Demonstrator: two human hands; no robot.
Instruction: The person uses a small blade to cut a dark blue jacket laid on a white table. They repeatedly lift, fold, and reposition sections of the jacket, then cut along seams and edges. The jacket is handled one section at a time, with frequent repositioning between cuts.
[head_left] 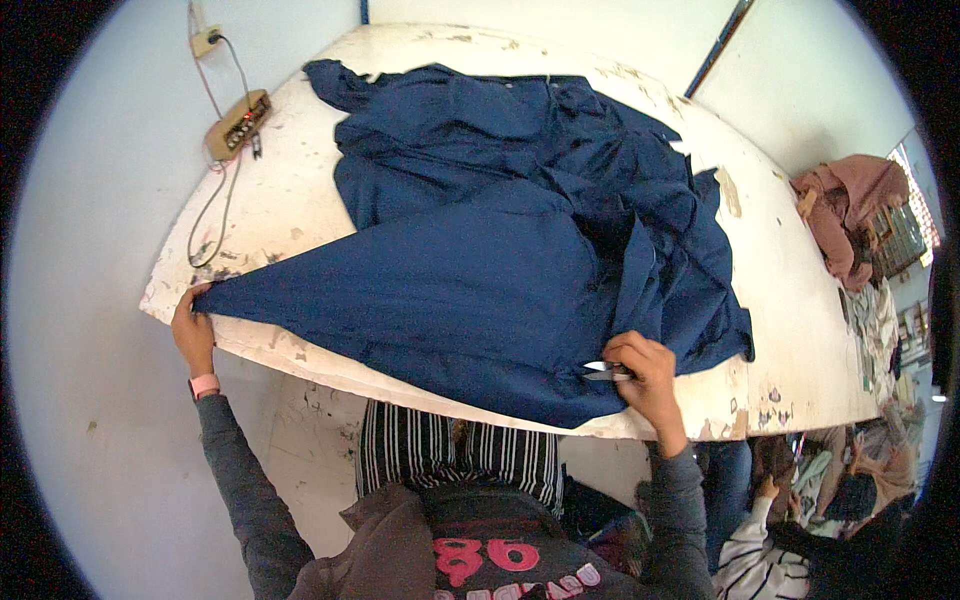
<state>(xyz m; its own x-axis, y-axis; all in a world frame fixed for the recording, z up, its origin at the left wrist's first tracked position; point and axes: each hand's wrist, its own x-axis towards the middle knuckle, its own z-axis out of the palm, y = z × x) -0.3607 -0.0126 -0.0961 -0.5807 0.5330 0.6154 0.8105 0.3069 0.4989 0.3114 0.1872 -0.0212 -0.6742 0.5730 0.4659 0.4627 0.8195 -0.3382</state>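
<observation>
A dark blue garment [440, 270] lies spread and rumpled over the white table. At the table's left corner, my left hand [193, 325] pinches the tip of a long tapering part of it, which looks like a sleeve. Near the front edge on the right, my right hand [645, 370] is closed around small metal snips [603, 371]. The blades point left over the cloth, and the handles are mostly hidden in my fingers. Folds and loose flaps bunch up beyond my right hand.
The worn white table [790, 330] has chipped patches. A power strip [238, 125] with cables hangs at the left wall. Brown cloth [850, 210] is heaped beyond the right edge. At the lower right, another person's striped sleeve [760, 560] shows among other cloth.
</observation>
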